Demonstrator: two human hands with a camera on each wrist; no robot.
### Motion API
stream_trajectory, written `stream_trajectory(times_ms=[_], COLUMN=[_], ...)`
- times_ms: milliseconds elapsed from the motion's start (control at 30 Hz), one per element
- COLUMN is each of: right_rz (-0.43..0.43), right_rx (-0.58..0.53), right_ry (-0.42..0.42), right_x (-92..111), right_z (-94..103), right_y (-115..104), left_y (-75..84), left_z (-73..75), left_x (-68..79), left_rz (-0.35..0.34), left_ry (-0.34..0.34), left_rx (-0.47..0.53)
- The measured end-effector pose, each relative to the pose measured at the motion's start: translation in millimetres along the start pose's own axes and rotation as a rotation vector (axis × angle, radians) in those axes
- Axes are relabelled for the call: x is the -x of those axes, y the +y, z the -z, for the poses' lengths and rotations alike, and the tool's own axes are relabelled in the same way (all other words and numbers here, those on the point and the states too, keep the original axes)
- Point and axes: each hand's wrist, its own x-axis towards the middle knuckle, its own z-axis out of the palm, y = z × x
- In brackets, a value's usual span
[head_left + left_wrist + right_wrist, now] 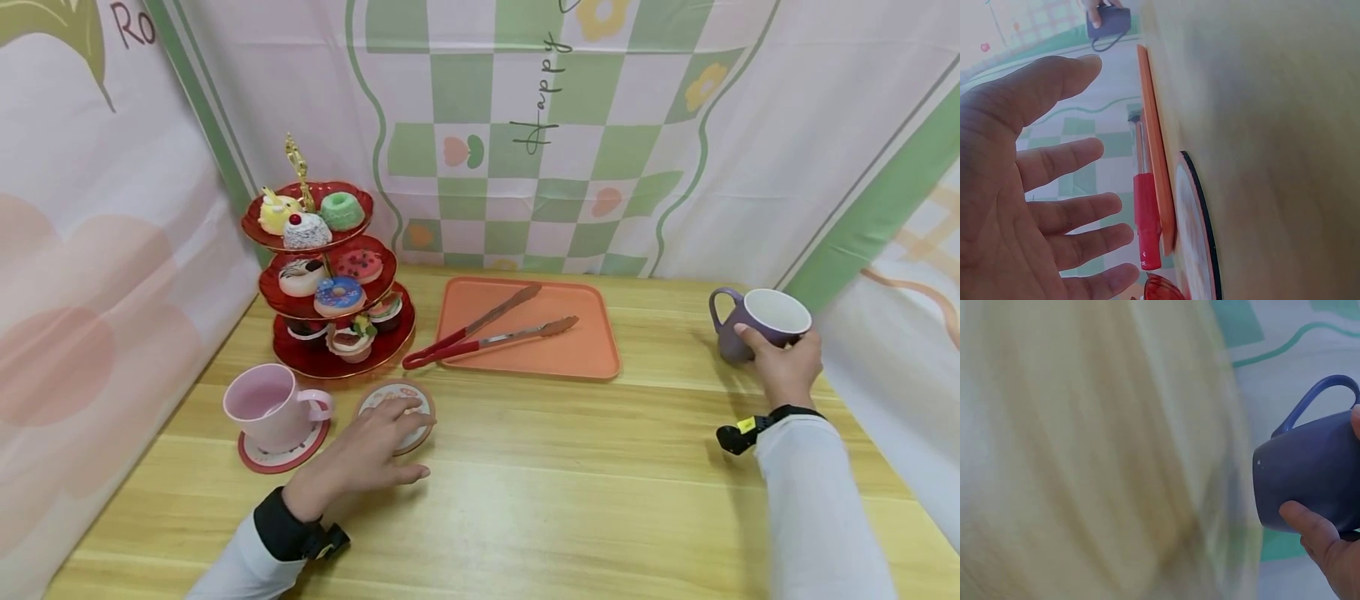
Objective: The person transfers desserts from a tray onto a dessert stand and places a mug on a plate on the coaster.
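At the right of the head view, my right hand (786,365) grips a purple mug (731,340) with a white inside by its body. Its handle points left, away from the fingers. The same mug (1310,469) fills the right edge of the right wrist view, thumb against its side; whether its base touches the table is hard to tell. My left hand (367,450) hovers over a round coaster (411,440), fingers spread and holding nothing. In the left wrist view, that hand (1041,181) appears palm-on beside the coaster's edge (1197,219).
Left of my left hand, a pink mug (273,417) stands on a red-rimmed coaster (258,460). Behind it rises a three-tier red stand (378,279) with cakes and donuts. Red-handled tongs (450,348) lie across an orange tray (525,360). Patterned cloth (525,150) hangs behind the table.
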Motion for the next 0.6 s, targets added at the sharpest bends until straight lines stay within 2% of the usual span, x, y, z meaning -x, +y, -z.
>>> stream_trajectory(times_ms=[167,267,600], right_rz=[0.017,0.045,0.143], right_rx=[0.010,0.032,0.054], right_ry=[-0.037,-0.063,-0.127], right_x=[3.8,2.5,-19.7], right_z=[3.2,2.5,-9.8], right_y=[-12.1,-11.7,30.9], left_y=[0.1,0.6,-0.3], left_z=[-0.7,-0.1,1.2], left_x=[0.7,-0.4,-1.0], left_rz=[0.003,-0.004,-0.012], left_ry=[-0.007,0.004,0.014], left_rx=[0.013,0.013,0.010])
